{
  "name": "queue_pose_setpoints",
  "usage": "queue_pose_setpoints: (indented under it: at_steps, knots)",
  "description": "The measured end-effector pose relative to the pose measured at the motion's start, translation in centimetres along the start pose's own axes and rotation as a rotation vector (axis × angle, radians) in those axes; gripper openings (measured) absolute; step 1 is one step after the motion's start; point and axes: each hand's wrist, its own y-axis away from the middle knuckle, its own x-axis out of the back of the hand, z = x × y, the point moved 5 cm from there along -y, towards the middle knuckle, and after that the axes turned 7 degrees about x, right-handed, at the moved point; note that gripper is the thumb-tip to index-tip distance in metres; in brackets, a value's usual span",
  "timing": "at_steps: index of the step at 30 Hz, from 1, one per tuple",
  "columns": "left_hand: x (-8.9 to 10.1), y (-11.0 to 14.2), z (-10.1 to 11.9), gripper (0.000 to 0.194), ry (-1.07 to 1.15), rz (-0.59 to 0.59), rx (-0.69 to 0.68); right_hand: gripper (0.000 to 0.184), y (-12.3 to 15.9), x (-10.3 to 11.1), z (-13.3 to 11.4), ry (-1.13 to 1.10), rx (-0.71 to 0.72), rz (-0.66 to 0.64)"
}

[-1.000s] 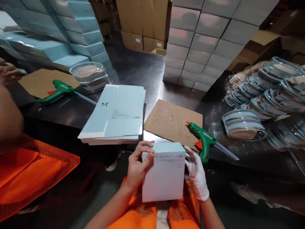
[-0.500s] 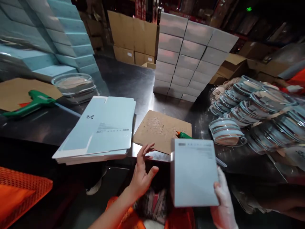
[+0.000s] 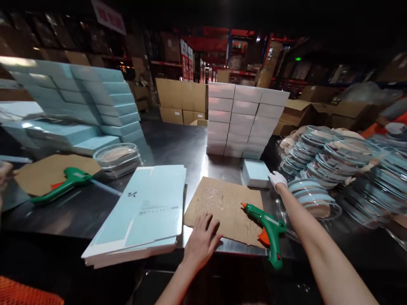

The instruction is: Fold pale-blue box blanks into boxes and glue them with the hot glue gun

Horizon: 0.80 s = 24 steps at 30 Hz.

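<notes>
My left hand (image 3: 202,239) lies flat with fingers spread on the near edge of a brown cardboard sheet (image 3: 219,199). My right hand (image 3: 276,178), in a white glove, reaches far forward and its fingers curl on the right corner of a folded light blue box (image 3: 255,173). That box sits on the dark table in front of a stack of white boxes (image 3: 244,118). A green glue gun (image 3: 269,226) lies on the cardboard between my arms. A pile of flat light blue box blanks (image 3: 143,212) lies left of my left hand.
Stacked clear plastic containers (image 3: 333,156) crowd the table's right side. At the left are blue box stacks (image 3: 63,106), a clear container (image 3: 116,156), a second glue gun (image 3: 63,182) on cardboard, and another person's hand (image 3: 4,173). Cartons stand behind.
My right hand has carried the folded box from my lap out onto the table by the white stack. My left hand let go of it and dropped onto the cardboard. The view has tilted up.
</notes>
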Motion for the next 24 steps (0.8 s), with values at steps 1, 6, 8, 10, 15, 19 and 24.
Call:
queue_pose_setpoints:
  at_steps: [1, 6, 8, 10, 15, 19, 24]
  knots:
    - [0.0, 0.0, 0.1, 0.036, -0.006, -0.007, 0.0, 0.04, 0.1, -0.4, 0.2, 0.073, 0.033, 0.001]
    - [0.5, 0.0, 0.4, 0.037, -0.032, 0.025, -0.029, 0.044, 1.1, -4.5, -0.3, 0.292, 0.308, -0.177]
    - [0.8, 0.0, 0.4, 0.037, -0.043, 0.03, -0.045, 0.046, 1.2, -5.9, -0.3, 0.334, 0.339, -0.222]
    - [1.1, 0.0, 0.5, 0.036, -0.053, 0.03, -0.055, 0.049, 0.9, -6.5, -0.2, 0.361, 0.329, -0.219]
    - [1.6, -0.1, 0.8, 0.033, -0.056, 0.054, -0.076, 0.048, 0.1, -6.0, -0.2, 0.37, 0.335, -0.226]
    - [1.7, -0.3, 1.1, 0.03, -0.03, 0.039, -0.107, 0.049, 0.0, -4.7, -0.2, 0.356, 0.32, -0.246]
    - [2.2, -0.6, 1.3, 0.032, -0.003, -0.029, -0.149, 0.049, 0.5, -3.0, -2.7, 0.307, 0.347, -0.242]
